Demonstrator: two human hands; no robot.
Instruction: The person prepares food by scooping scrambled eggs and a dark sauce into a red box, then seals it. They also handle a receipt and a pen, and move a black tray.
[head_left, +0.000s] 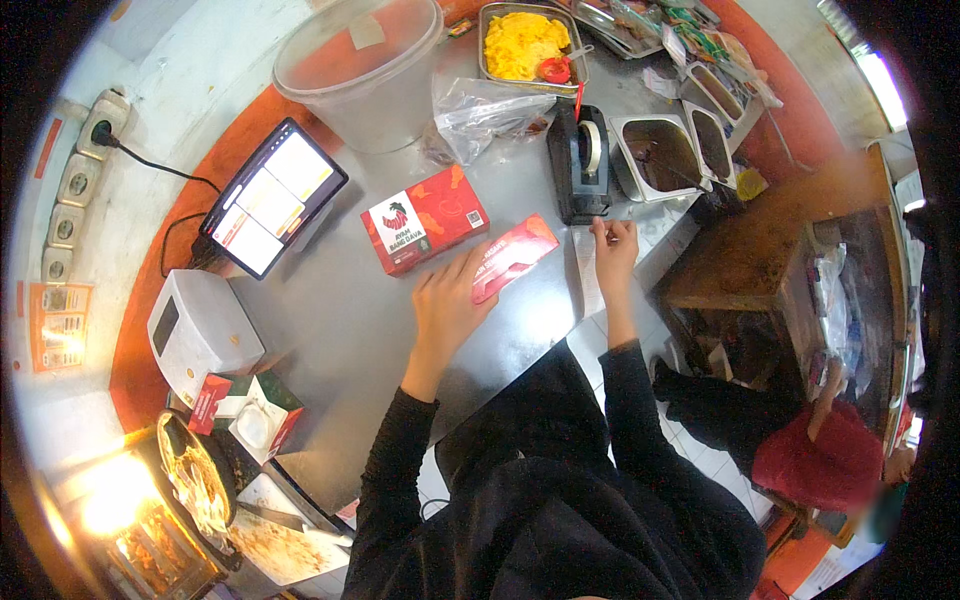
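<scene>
My left hand (448, 301) grips a red printed carton (517, 253) near its lower left end, over the steel table (330, 352). Just behind it lies another red food carton (442, 214), closed, with a white printed panel. Thumb and fingers of my right hand (618, 251) are pinched together at the near end of a black tape dispenser (581, 169); whether a piece of tape is between them is too small to tell. A pale roll (590, 150) sits in the dispenser. Beside my right hand, a narrow paper slip with print (589, 274) lies along the table edge.
A lit tablet (274, 199) and a white printer-like device (202, 326) stand left. Behind are a large clear tub (364, 97), a plastic bag (487, 116) and a tray of yellow food (525, 49). Steel pans (660, 157) stand right; a person in red (821, 457) sits beyond.
</scene>
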